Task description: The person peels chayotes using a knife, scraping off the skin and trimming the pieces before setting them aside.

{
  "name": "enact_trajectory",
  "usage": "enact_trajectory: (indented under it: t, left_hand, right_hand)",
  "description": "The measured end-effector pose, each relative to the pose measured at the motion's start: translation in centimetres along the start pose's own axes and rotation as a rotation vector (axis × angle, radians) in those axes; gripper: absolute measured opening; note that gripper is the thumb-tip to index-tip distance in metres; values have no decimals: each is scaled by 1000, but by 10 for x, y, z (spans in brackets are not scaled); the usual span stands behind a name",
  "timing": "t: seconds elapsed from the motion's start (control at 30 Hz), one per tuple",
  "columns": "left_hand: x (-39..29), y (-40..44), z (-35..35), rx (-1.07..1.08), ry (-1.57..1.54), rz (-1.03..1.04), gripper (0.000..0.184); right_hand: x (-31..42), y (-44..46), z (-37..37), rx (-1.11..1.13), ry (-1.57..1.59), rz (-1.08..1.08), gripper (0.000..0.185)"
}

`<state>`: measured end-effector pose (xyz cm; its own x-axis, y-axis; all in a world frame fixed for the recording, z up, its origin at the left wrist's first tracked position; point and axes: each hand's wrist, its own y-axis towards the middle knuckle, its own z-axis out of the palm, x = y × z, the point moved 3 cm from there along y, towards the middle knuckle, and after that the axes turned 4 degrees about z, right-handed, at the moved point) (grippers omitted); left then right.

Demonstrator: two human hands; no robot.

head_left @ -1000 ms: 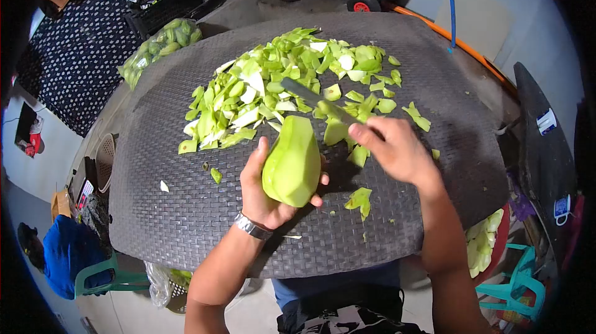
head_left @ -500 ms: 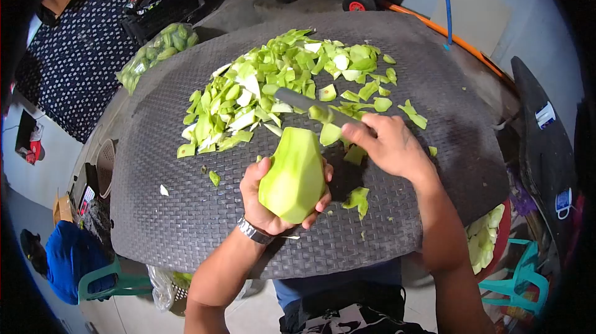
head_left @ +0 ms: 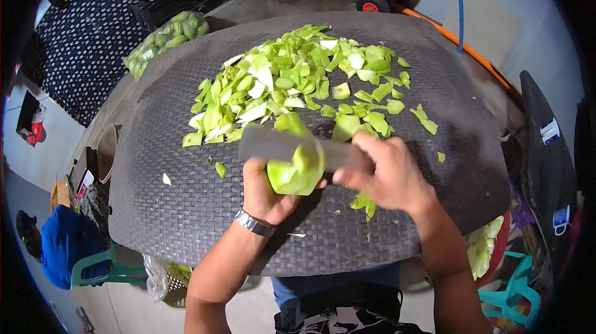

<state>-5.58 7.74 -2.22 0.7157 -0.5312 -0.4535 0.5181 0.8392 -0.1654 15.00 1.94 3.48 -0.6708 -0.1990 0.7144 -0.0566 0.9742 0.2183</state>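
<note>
My left hand [head_left: 266, 200], with a metal watch at its wrist, is wrapped round a pale green peeled fruit [head_left: 290, 179] that looks like an unripe papaya. The fruit is held above the table, its far part behind the blade. In my right hand [head_left: 394, 172] is the handle of a broad-bladed knife [head_left: 257, 143]. The blurred blade lies across the fruit, with a slice of green flesh or peel against it. Beyond both hands spreads a heap of green peelings [head_left: 273, 76] on the dark woven tabletop [head_left: 167, 210].
A clear bag of green produce [head_left: 171, 36] rests at the table's far left edge. Beneath the right edge is a red-rimmed container of pale pieces [head_left: 485, 247]. Green plastic chairs [head_left: 518, 287] stand at both sides. A wheeled cart [head_left: 372, 2] is at the back.
My right hand has brought the knife down and left, from above the fruit to across it. My left hand has tipped the fruit, so it looks shorter. The view has shifted slightly.
</note>
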Motion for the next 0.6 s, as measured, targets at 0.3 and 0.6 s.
enact_trajectory:
  t: [0.3, 0.6]
  left_hand:
    - [1, 9, 4, 53, 76, -95, 50]
    - [0, -4, 2, 284, 108, -172, 69]
  right_hand:
    - [15, -7, 21, -7, -161, -229, 75]
    - [-25, 11, -9, -26, -89, 113, 66]
